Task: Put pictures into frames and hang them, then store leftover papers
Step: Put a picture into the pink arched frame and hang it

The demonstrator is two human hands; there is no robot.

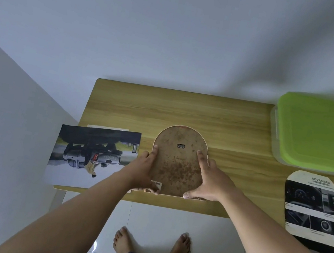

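Arch-topped frame (176,168) lies back-side up at the near middle of the wooden worktop (142,108). Its brown backing is spotted and stained, with a small metal hanger (181,146) near the top and a barcode sticker (156,183) at the lower left corner.

Left hand (145,174) is at the frame's left edge, right hand (208,180) at its right edge. On both, the fingers (154,153) lie fairly straight on the backing while the thumbs reach along the bottom edge. Neither hand is curled round anything.

- Left of the frame: a printed truck picture (94,156), upside down to the viewer, overhanging the worktop's left edge, with a pale sheet (107,128) showing beneath it.
- Right: an arch-cut printed page (316,208) headed "ADVANCED".
- Far right corner: a clear box with a green lid (321,133).

Bare feet (122,241) stand on white floor tiles (156,218) below.
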